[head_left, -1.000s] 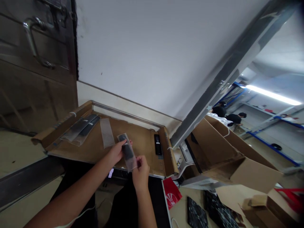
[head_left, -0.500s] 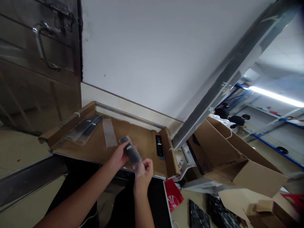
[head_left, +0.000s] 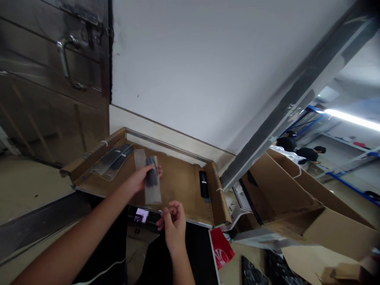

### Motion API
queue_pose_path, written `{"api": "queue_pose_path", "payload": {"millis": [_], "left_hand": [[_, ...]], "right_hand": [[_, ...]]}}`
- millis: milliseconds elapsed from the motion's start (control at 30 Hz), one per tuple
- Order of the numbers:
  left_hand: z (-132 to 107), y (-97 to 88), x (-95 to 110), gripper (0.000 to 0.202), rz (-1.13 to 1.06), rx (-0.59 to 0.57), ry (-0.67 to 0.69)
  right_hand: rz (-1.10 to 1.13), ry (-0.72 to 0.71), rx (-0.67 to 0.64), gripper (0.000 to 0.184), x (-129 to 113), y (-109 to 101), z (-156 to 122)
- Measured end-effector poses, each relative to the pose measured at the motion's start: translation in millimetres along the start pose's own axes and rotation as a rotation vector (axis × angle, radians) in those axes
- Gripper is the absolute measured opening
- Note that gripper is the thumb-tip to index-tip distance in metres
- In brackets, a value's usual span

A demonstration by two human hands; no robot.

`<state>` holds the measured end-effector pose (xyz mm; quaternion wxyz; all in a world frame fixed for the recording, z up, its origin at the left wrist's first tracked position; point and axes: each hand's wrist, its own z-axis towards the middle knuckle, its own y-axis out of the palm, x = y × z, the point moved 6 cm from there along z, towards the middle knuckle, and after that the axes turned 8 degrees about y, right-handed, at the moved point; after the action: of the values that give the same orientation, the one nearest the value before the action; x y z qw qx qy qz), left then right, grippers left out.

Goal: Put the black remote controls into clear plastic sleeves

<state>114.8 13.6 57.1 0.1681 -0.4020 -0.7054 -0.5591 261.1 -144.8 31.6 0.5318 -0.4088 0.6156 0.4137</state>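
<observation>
My left hand (head_left: 140,179) grips a black remote in a clear plastic sleeve (head_left: 152,182) over a shallow cardboard tray (head_left: 178,186). The sleeve's loose end hangs toward me. My right hand (head_left: 172,220) hovers near the tray's front edge, fingers loosely curled, holding nothing that I can see. Another clear sleeve (head_left: 139,157) lies on the tray just behind the held one. A bare black remote (head_left: 204,184) lies at the tray's right end.
Bagged remotes (head_left: 113,160) lie at the tray's left end. A phone with a lit screen (head_left: 141,215) sits below the tray. A red bag (head_left: 221,247) and open cardboard boxes (head_left: 297,206) stand to the right. A metal door (head_left: 53,75) is at left. Other people (head_left: 308,152) work far off.
My right hand let go of the sleeve's end and dropped back toward me. My left hand carried the bagged remote left and farther onto the tray. The camera view shifted.
</observation>
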Motion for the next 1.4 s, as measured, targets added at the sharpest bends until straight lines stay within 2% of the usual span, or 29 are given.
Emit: {"api": "queue_pose_path", "payload": {"millis": [67,133,200,233,267,400,467,533,633,700,767,867,967,1033,1100,1200,1400], "left_hand": [[16.5,-24.3,42.3,0.016,0.192,0.064,0.117],[27.2,-51.8,76.6,0.015,0.390,0.195,0.200],[33.1,-69.2,97.2,0.016,0.537,0.215,0.267],[34.5,-75.1,102.3,0.018,0.595,0.206,0.293],[35.3,-79.4,104.3,0.021,0.649,0.192,0.312],[36.4,-90.8,98.1,0.033,0.828,0.196,0.344],[37.5,-93.4,96.2,0.038,0.870,0.203,0.387],[38.5,-94.8,95.5,0.044,0.887,0.188,0.411],[37.7,-96.1,94.2,0.050,0.875,0.163,0.378],[37.1,-95.8,93.9,0.054,0.884,0.166,0.354],[39.6,-92.9,95.4,0.057,0.947,0.161,0.360],[50.8,-85.9,105.9,0.059,1.183,0.185,0.449],[64.7,-77.5,119.7,0.059,1.482,0.204,0.551],[70.6,-74.0,122.9,0.061,1.628,0.172,0.570],[69.9,-71.6,121.2,0.055,1.773,0.134,0.606],[59.2,-69.1,109.5,0.038,1.995,0.076,0.694],[43.6,-66.0,87.7,0.039,2.167,0.049,0.745]], "right_hand": [[-0.165,-0.094,0.006,0.024,-5.1,-4.3,3.4],[-0.412,-0.256,0.023,0.022,-18.9,2.1,11.8],[-0.660,-0.390,-0.002,0.029,-30.9,26.1,25.4],[-0.765,-0.403,-0.019,0.034,-33.3,42.5,35.0],[-0.854,-0.382,-0.019,0.039,-33.7,59.4,46.2],[-1.131,-0.098,0.146,0.055,-26.9,109.6,95.1],[-1.189,-0.011,0.151,0.057,-24.6,123.2,113.7],[-1.197,0.062,0.092,0.048,-20.9,126.8,127.1],[-1.095,0.050,0.022,0.017,-17.2,118.4,135.4],[-0.995,-0.002,0.073,0.004,-15.6,102.0,134.0],[-0.894,-0.006,0.200,0.004,-11.8,74.8,128.6],[-0.720,-0.043,0.394,0.014,-8.2,25.9,116.5],[-0.601,-0.122,0.485,0.019,-9.1,-14.3,107.0],[-0.549,-0.154,0.495,0.020,-9.6,-30.0,104.0],[-0.514,-0.181,0.471,0.019,-9.8,-35.4,103.1],[-0.532,-0.183,0.425,0.018,-9.4,-31.5,104.2],[-0.627,-0.185,0.347,0.014,-11.0,-22.3,105.0]]}}
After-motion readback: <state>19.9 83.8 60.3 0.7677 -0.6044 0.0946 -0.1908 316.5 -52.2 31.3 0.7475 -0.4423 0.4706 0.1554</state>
